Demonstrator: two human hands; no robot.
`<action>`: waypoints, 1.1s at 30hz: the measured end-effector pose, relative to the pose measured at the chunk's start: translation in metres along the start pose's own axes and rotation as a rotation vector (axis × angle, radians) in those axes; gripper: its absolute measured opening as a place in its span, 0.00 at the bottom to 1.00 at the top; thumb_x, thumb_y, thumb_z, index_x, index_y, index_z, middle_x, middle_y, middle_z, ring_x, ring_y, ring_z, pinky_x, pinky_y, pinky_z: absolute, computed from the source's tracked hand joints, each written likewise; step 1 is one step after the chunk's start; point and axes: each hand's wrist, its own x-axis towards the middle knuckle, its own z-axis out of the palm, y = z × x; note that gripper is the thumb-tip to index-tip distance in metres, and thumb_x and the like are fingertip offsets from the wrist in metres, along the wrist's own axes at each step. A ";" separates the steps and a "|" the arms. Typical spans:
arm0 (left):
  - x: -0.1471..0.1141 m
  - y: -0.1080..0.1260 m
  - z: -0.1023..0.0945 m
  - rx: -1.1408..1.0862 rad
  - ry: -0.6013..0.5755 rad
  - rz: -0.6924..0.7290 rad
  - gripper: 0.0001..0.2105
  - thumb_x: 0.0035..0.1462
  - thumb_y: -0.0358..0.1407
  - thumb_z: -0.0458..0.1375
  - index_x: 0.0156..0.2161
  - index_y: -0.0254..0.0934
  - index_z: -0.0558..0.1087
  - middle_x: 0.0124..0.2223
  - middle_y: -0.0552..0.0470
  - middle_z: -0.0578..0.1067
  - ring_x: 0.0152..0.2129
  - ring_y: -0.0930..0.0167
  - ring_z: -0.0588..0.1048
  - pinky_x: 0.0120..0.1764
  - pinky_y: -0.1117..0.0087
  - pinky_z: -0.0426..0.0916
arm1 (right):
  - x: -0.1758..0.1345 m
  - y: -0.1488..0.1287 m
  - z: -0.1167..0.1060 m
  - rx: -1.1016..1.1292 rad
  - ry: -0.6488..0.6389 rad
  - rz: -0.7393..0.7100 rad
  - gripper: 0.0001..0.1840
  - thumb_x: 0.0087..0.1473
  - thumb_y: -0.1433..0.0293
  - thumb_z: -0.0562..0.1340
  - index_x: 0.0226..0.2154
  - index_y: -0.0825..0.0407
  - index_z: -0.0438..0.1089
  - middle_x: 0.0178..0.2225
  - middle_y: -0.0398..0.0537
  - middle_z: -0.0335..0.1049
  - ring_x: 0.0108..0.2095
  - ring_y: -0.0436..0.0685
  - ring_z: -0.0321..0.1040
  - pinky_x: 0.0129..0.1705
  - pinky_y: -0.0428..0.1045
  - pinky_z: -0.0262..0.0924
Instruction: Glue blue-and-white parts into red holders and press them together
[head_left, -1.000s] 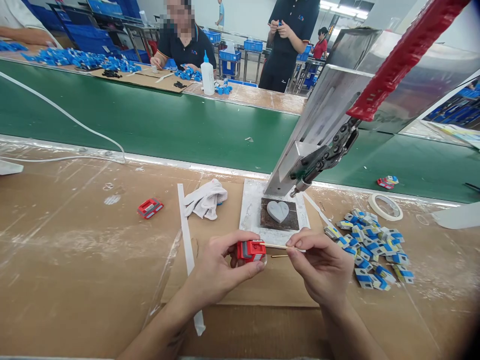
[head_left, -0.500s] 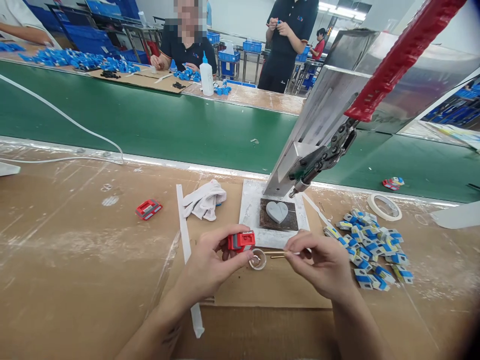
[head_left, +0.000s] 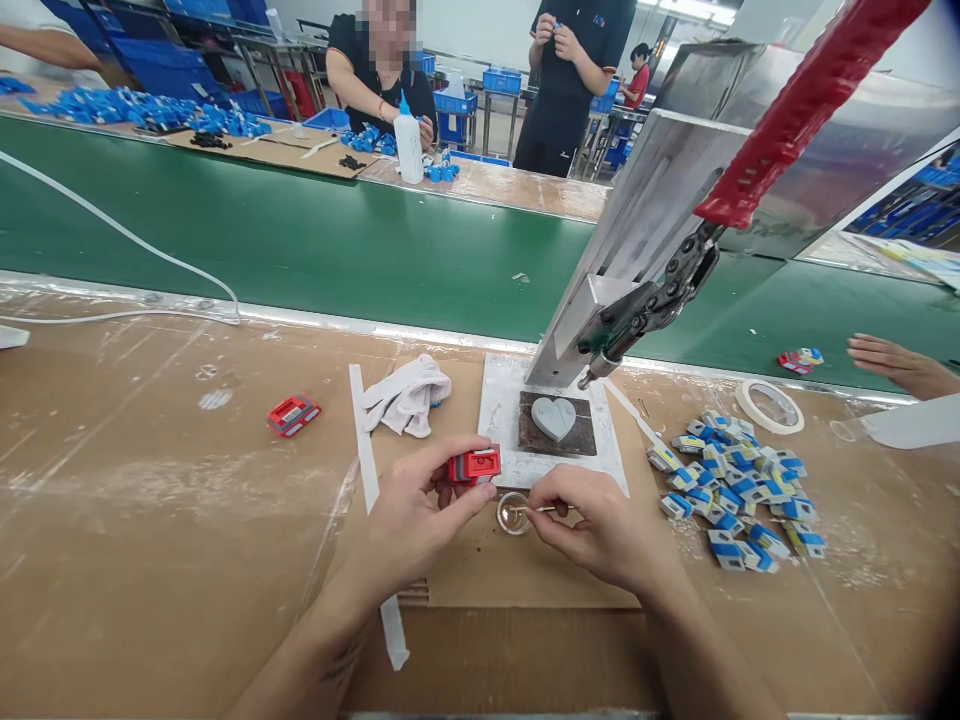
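My left hand (head_left: pixel 424 505) is closed around a red and grey plastic part (head_left: pixel 475 464), shaped like a small toy vehicle body, with its hollow side showing. Between the thumb and fingers of my right hand (head_left: pixel 589 515) is a thin stick (head_left: pixel 525 510), its tip over or in a small clear round dish (head_left: pixel 512 514). Just behind the dish stands a press with a white base plate (head_left: pixel 499 400), a dark block and a grey heart-shaped piece (head_left: pixel 553 419). A second red part (head_left: pixel 294 415) lies on the table to the left.
A red-handled toggle clamp (head_left: pixel 810 110) leans over the base. Several blue, white and yellow parts (head_left: pixel 739 490) lie right, near a tape roll (head_left: pixel 769 407). White gloves (head_left: pixel 409 393) lie left. Beyond runs a green belt (head_left: pixel 315 235); a co-worker's hand (head_left: pixel 900 362) reaches in at right.
My right hand has moved left, bringing the stick's tip to the dish. My left hand still holds the red part, slightly shifted. A co-worker's hand has appeared at the right by the belt.
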 end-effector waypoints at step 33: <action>-0.004 0.002 0.012 0.175 -0.105 0.206 0.14 0.59 0.31 0.65 0.50 0.45 0.78 0.36 0.58 0.80 0.25 0.76 0.69 0.29 0.77 0.64 | 0.006 -0.022 0.006 0.760 0.508 0.197 0.11 0.52 0.82 0.67 0.31 0.49 0.75 0.30 0.40 0.75 0.31 0.46 0.73 0.35 0.37 0.69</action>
